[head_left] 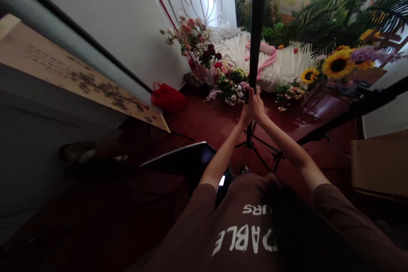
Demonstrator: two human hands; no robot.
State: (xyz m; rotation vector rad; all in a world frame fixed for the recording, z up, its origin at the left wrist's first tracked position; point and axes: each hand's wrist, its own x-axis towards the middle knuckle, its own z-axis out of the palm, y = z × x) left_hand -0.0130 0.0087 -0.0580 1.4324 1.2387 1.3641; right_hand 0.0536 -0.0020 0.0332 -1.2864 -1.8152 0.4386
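A black light stand [255,29] rises upright in front of me, its tripod legs [251,146] spread on the floor. My right hand [256,104] is wrapped around the pole at about mid-height. Just below and to the left, my left hand [245,118] closes on the same pole, partly hidden behind the right wrist. The two hands touch or overlap. Behind them, bunches of artificial flowers [234,93] stand close to the pole.
A second black stand [344,117] slants across the right side. A dark flat screen-like panel [185,157] is near my left arm. A red bag [168,98], a draped bed [287,66], sunflowers [338,66], a cardboard box [381,163] and a hanging scroll [86,78] surround the spot.
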